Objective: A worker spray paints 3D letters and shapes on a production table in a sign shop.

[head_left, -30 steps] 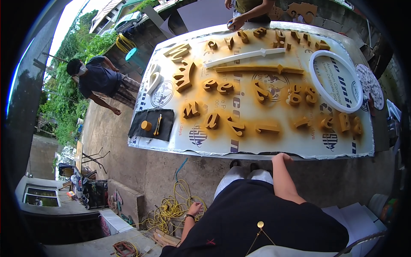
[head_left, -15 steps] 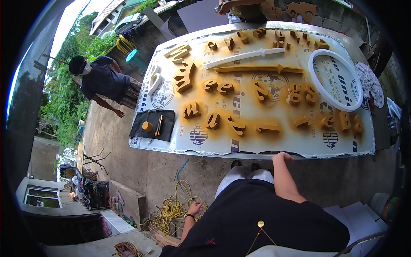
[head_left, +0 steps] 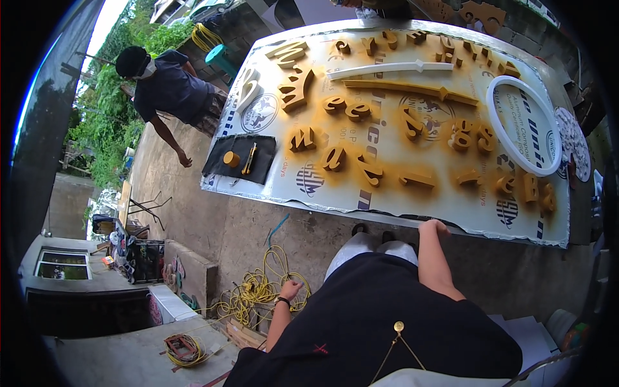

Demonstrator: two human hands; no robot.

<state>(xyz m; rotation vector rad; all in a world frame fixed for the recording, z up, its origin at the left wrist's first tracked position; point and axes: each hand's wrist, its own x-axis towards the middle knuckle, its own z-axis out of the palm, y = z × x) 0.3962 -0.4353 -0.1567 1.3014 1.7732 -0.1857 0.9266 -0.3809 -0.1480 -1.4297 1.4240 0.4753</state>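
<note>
A pale printed board [head_left: 412, 205] lies across a large table, with several gold-sprayed cut-out letters [head_left: 333, 158] spread over it. A gold crown shape [head_left: 295, 91], a long gold bar [head_left: 412, 90], a white bar [head_left: 390, 67] and a white ring [head_left: 491, 116] lie among them. On a black cloth [head_left: 216, 147] at the board's left are a round gold piece [head_left: 231, 159] and a slim gold-and-black tool [head_left: 249, 158]. My right hand [head_left: 434, 227] is at the near edge, its grip unclear. Low at my left side, my left hand [head_left: 291, 290] hangs open, holding nothing.
A masked person [head_left: 174, 87] stands left of the table; another person [head_left: 380, 9] is partly visible beyond it. Yellow hose or cable [head_left: 255, 293] lies tangled on the floor near my left hand. A low concrete wall [head_left: 190, 271] stands at left.
The view has turned, so the board sits tilted and farther right in the picture. The masked person appears nearer to the table. My right hand stays by the near edge.
</note>
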